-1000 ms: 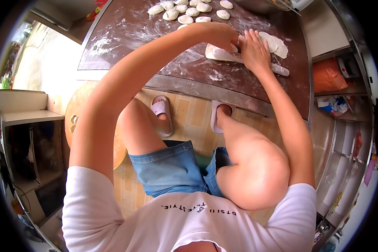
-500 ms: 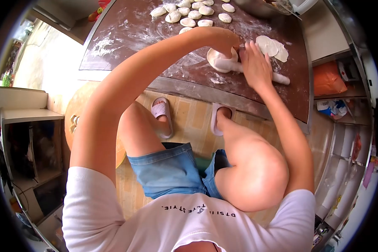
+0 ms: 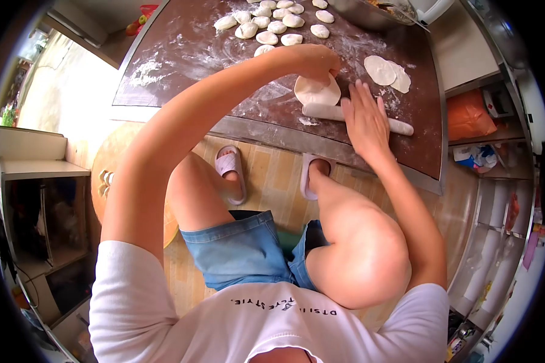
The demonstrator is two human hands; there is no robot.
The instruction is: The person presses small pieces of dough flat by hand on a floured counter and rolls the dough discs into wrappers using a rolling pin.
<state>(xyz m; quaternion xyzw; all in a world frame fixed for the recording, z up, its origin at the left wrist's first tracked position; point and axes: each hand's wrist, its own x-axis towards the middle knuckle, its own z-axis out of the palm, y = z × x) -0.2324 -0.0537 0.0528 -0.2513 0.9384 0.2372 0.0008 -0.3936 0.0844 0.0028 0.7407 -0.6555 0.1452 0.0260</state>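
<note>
A round, flat dough wrapper (image 3: 316, 92) lies on the floured brown table. My left hand (image 3: 321, 62) is closed on its far edge, with the fingertips partly hidden by the hand itself. Just nearer to me than the wrapper is a white rolling pin (image 3: 327, 111). My right hand (image 3: 367, 118) lies flat over the pin's middle, fingers stretched out and pointing away from me. Beyond the right hand, two rolled wrappers (image 3: 380, 71) overlap on the table.
Several floured dough pieces (image 3: 277, 26) sit at the table's far side. A metal bowl (image 3: 369, 11) with food stands at the far right. The table's near edge (image 3: 272, 130) crosses above my slippered feet. An orange bag (image 3: 471, 115) rests on the right shelf.
The rolling pin and my right hand have moved toward me, off the wrapper. More of the wrapper shows, and my left hand has shifted slightly nearer to me.
</note>
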